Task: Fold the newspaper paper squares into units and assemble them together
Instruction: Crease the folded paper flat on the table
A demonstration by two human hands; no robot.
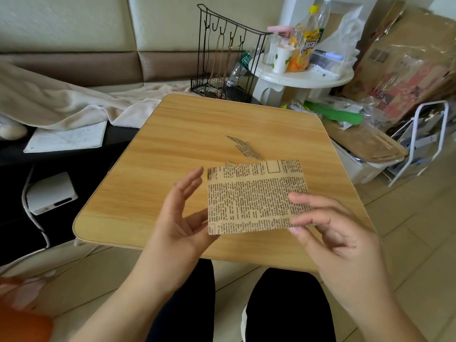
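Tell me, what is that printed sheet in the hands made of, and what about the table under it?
The sheet looks like thin tan paper with newspaper print and a matte finish; it shows sharp fold edges. The right hand pinches it; the left hand is beside it, fingers straight. The table looks like wood, though the even grain and smooth sheen may mean a printed laminate.

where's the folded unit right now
Head view: the folded unit lies on the table right of center, just behind the paper square held in both hands.
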